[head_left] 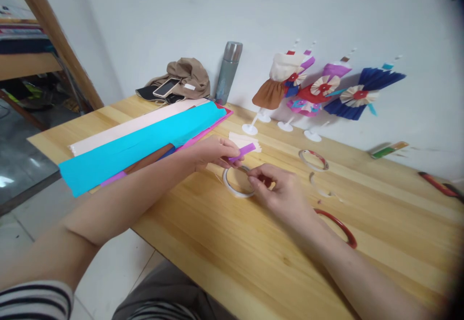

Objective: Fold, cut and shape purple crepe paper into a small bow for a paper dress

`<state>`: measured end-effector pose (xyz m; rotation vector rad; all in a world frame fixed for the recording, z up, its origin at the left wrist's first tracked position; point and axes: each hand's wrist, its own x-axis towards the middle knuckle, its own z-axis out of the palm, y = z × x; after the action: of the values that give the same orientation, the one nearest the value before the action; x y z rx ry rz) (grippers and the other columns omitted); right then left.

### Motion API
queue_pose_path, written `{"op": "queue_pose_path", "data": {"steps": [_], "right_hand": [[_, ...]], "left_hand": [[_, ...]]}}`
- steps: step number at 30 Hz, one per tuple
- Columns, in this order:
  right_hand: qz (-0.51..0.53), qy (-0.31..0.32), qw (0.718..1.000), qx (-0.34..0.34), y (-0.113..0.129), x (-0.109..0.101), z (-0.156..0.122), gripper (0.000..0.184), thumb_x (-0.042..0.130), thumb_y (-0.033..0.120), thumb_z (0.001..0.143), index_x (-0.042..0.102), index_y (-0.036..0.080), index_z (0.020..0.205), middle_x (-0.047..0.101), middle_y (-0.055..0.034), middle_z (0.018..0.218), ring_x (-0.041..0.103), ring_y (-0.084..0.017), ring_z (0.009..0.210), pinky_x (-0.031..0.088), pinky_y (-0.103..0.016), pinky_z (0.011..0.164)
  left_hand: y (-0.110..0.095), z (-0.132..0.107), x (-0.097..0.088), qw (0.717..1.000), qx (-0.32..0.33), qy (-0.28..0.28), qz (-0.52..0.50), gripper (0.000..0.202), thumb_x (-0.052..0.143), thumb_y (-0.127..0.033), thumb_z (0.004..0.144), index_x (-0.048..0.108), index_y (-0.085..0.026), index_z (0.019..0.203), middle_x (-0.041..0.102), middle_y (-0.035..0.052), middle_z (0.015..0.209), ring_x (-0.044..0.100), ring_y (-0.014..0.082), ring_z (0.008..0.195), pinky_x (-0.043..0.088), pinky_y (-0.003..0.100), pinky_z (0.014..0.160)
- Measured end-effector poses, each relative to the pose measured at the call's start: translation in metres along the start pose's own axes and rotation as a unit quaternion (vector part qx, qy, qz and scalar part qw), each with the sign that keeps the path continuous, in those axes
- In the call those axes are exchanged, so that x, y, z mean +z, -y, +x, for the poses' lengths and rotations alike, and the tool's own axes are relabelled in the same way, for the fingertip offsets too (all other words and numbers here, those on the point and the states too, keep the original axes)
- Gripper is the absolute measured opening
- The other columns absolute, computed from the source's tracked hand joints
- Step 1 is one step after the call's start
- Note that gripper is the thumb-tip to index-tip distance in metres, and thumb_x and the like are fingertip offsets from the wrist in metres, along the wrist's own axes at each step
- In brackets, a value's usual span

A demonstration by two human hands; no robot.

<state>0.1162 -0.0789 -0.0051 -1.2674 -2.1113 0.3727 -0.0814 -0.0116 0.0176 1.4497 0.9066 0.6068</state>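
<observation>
My left hand (216,152) pinches a short folded strip of purple crepe paper (243,152) between thumb and fingers. Just to its right, my right hand (272,183) has thumb and forefinger pressed together; anything between them is too small to make out. Its fingertips overlap the right rim of a roll of white tape (232,192), and I cannot tell whether they touch it. A small cream paper piece (235,139) lies behind my left hand. Long sheets of crepe paper, with a turquoise sheet (141,141) on top, are stacked beside my left forearm.
Doll-size paper dresses on white stands, one with a brown skirt (270,94), line the wall. A grey flask (229,73) and a brown cap (188,76) stand behind. A red ring (339,225), another tape roll (314,159) and a green-handled tool (389,150) lie to the right.
</observation>
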Motion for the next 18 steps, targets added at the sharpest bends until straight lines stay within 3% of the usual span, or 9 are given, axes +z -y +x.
{"op": "queue_pose_path", "data": {"steps": [4, 8, 13, 18], "right_hand": [[-0.02, 0.075, 0.996, -0.031, 0.003, 0.002, -0.002, 0.014, 0.053, 0.019, 0.084, 0.061, 0.019, 0.073, 0.064, -0.0023, 0.066, 0.056, -0.015, 0.058, 0.043, -0.028, 0.056], [-0.087, 0.153, 0.98, -0.093, 0.007, 0.012, -0.008, 0.009, 0.056, 0.023, 0.087, 0.062, 0.018, 0.082, 0.067, -0.0077, 0.083, 0.062, -0.02, 0.074, 0.047, -0.03, 0.065], [-0.161, 0.125, 0.976, -0.072, 0.0, 0.023, -0.011, 0.009, 0.054, 0.017, 0.085, 0.062, 0.018, 0.089, 0.068, -0.0086, 0.086, 0.062, -0.02, 0.071, 0.044, -0.03, 0.06], [-0.09, 0.031, 0.993, -0.064, -0.008, 0.013, -0.005, 0.009, 0.054, 0.017, 0.083, 0.058, 0.02, 0.076, 0.061, -0.0024, 0.068, 0.053, -0.014, 0.057, 0.04, -0.027, 0.054]], "left_hand": [[-0.001, 0.0, -0.001, 0.999, -0.019, -0.032, 0.004, 0.014, 0.061, -0.021, 0.08, 0.07, -0.014, 0.071, 0.072, 0.0047, 0.077, 0.068, 0.0127, 0.082, 0.054, 0.023, 0.076], [-0.005, -0.002, 0.0, 0.998, -0.028, -0.046, 0.014, 0.016, 0.06, -0.019, 0.081, 0.069, -0.013, 0.069, 0.07, 0.0032, 0.073, 0.065, 0.0109, 0.076, 0.05, 0.021, 0.072], [-0.007, -0.004, 0.001, 0.998, -0.037, -0.048, 0.014, 0.018, 0.059, -0.015, 0.08, 0.067, -0.013, 0.064, 0.068, 0.0035, 0.07, 0.063, 0.0103, 0.072, 0.047, 0.02, 0.064], [-0.009, -0.005, -0.005, 0.999, -0.014, -0.052, -0.007, 0.014, 0.061, -0.018, 0.08, 0.069, -0.012, 0.07, 0.071, 0.0059, 0.078, 0.063, 0.0105, 0.072, 0.044, 0.019, 0.06]]}}
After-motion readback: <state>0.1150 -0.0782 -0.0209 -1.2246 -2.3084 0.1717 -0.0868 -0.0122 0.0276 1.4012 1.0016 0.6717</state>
